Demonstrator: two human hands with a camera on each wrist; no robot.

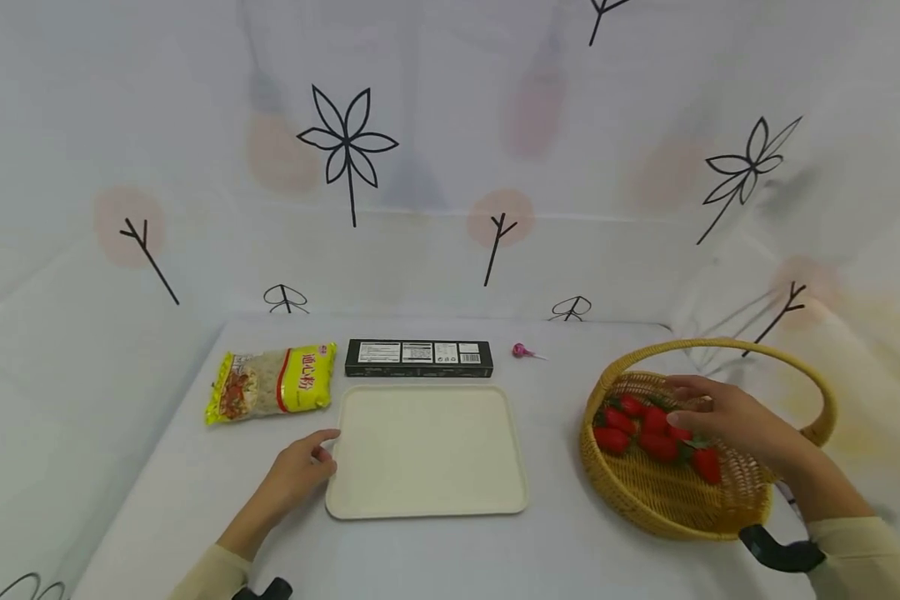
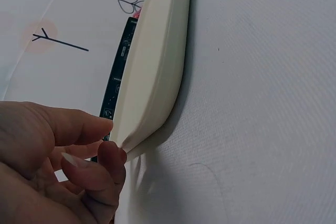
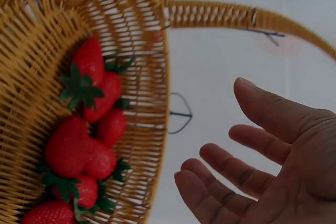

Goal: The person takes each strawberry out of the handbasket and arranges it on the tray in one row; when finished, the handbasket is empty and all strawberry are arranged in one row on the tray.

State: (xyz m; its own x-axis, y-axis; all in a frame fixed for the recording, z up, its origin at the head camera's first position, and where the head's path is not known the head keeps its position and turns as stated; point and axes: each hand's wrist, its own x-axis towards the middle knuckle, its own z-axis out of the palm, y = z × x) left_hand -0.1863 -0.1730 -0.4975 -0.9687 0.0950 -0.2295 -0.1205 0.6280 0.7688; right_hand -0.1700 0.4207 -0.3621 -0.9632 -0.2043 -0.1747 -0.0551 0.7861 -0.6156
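The left hand (image 1: 297, 473), fingers loose, touches the tray (image 1: 427, 451); the right hand (image 1: 744, 423), relaxed and empty, hovers over the basket (image 1: 663, 498). A hard pinch could bruise the strawberries (image 1: 658, 448).

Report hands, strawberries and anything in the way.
Left hand at left edge of tray. Right hand empty over basket. Strawberries inside, ungripped. Raised basket handle close to right forearm.

My left hand (image 1: 300, 468) is at the left edge of the tray (image 1: 427, 454), fingers bent; whether they pinch it I cannot tell. Well to the tray's right, my right hand (image 1: 731, 419) hangs, thumb apart, fingers loosely curved. Both forearms (image 1: 251, 527) slant inward.
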